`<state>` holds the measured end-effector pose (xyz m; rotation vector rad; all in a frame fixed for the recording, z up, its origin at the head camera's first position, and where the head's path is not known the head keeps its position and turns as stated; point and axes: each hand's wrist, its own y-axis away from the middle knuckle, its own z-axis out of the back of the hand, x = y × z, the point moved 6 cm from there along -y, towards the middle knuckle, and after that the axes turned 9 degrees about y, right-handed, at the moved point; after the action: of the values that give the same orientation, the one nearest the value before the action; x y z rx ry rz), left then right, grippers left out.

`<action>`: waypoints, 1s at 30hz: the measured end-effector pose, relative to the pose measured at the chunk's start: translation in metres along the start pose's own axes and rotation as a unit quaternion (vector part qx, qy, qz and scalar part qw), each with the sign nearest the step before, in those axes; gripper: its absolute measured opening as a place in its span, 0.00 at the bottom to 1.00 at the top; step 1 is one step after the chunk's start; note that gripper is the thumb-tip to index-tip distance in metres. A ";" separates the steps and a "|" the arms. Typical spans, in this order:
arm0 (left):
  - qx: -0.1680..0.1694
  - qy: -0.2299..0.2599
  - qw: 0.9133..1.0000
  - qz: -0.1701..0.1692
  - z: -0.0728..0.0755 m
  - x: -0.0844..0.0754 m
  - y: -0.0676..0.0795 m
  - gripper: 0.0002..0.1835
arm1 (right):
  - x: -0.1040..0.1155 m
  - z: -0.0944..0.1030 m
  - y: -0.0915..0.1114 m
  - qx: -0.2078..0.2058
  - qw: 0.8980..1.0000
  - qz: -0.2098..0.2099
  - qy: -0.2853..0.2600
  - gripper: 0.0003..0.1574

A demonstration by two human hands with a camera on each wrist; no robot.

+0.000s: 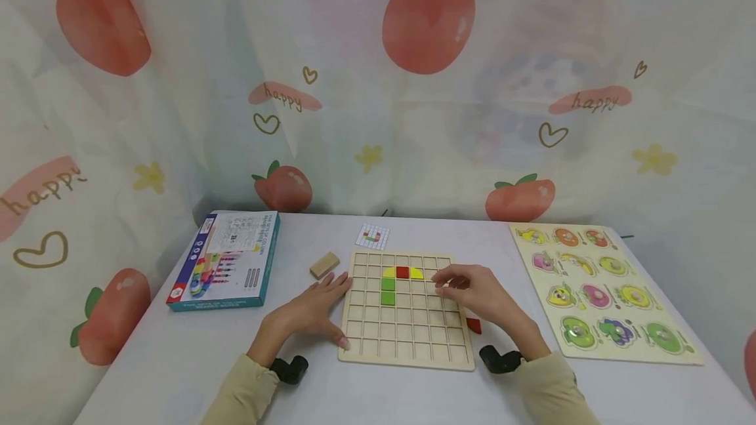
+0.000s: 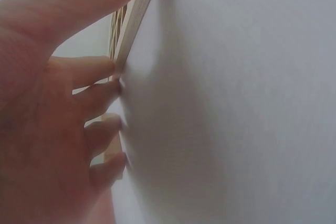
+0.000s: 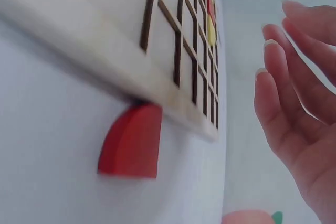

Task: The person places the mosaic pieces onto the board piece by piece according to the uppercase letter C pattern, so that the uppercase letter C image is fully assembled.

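Observation:
A wooden grid board (image 1: 404,333) lies in the middle of the table in the head view. In its upper cells sit a red square (image 1: 402,272) between two yellow rounded pieces (image 1: 417,273), and green squares (image 1: 387,298) below the left one. My left hand (image 1: 315,307) touches the board's left edge, thumb and fingers spread. Above the board's right side hovers my right hand (image 1: 472,287), its fingers loosely bent; the right wrist view shows nothing between them. A red quarter-round piece (image 3: 134,142) lies against the board's right edge.
Beyond the board lies a small pattern card (image 1: 373,236), with a plain wooden block (image 1: 324,265) at the upper left. A flat game box (image 1: 227,261) is on the left. On the right lies a fruit puzzle board (image 1: 602,294). A printed curtain hangs behind the table.

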<state>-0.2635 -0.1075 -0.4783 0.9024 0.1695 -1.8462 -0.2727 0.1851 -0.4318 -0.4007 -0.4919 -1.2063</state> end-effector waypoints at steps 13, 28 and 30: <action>0.001 0.003 1.000 -0.005 0.004 -0.008 0.003 0.63 | -0.032 0.029 0.005 -0.038 0.998 -0.032 0.032 0.12; 0.002 0.004 1.000 0.001 0.001 -0.002 0.001 0.63 | -0.064 0.040 0.019 -0.009 0.995 -0.076 0.059 0.12; 0.002 0.007 1.000 0.005 0.000 -0.002 0.001 0.63 | -0.069 0.041 0.021 -0.003 0.995 -0.083 0.062 0.12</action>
<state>-0.2626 -0.1067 -0.4765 0.9163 0.1699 -1.8326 -0.2780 0.2678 -0.4369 -0.2915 -0.4211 -1.3840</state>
